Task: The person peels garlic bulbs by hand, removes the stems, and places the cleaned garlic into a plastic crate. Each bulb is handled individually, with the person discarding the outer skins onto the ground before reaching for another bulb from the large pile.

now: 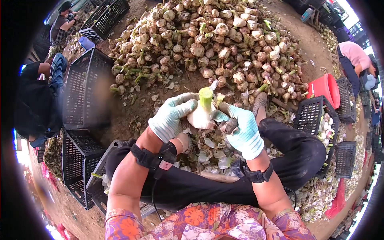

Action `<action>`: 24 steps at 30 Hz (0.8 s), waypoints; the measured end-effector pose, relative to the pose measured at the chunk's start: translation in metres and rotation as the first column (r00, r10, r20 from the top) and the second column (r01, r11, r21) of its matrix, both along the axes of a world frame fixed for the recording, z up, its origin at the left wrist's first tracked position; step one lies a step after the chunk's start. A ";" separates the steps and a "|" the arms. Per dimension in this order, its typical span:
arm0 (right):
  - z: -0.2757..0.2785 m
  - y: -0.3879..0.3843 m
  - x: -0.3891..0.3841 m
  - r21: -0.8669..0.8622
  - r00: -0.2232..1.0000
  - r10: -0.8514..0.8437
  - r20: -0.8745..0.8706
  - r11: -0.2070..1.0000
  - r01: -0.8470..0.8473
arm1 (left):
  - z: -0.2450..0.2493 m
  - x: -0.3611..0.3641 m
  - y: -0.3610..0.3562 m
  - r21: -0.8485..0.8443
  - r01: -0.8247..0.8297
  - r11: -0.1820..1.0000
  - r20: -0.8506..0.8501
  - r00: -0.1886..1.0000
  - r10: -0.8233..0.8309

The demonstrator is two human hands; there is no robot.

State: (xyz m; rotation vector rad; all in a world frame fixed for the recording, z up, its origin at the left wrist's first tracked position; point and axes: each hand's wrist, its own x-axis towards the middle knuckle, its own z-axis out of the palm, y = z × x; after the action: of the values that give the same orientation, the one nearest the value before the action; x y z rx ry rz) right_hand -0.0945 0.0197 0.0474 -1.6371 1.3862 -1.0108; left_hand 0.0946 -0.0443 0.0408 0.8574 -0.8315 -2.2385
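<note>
In the middle of the head view is a garlic bulb [199, 119], white-skinned, with a thick green cut stem [205, 98] pointing up. My left hand [172, 116], in a pale striped work glove, grips the bulb from its left side, thumb along the base of the stem. On the other side my right hand [245, 130], gloved the same way with dark, soiled fingertips, closes against the bulb's right side. A small strip of peel [219, 100] stands by the right thumb. Loose garlic skins [208, 148] lie on the ground beneath both hands.
A large heap of garlic bulbs [196, 44] covers the ground ahead. Black crates [86, 96] stand at left; a crate of peeled white bulbs [326, 128] and a red bucket [325, 91] are at right. Other people work at left and at far right [354, 58].
</note>
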 end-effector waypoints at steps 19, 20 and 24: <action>-0.015 0.014 0.028 0.070 0.937 -0.240 0.252 0.971 0.230 | -0.004 -0.008 0.003 -0.234 0.056 0.971 0.042 0.998 -0.047; -0.014 0.015 0.032 0.140 0.909 -0.208 0.361 0.976 0.168 | -0.008 -0.009 0.004 -0.339 0.024 0.941 0.072 0.997 0.000; -0.024 0.009 0.024 -0.099 0.975 -0.220 0.021 0.970 0.221 | -0.004 -0.008 0.006 -0.260 -0.169 0.951 0.193 0.956 0.223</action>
State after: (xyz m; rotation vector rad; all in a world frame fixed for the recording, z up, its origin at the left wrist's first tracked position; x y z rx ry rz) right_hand -0.0706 0.0284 0.0239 -1.5713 1.5589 -1.2329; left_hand 0.0862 -0.0385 0.0366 1.0336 -1.0464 -1.8459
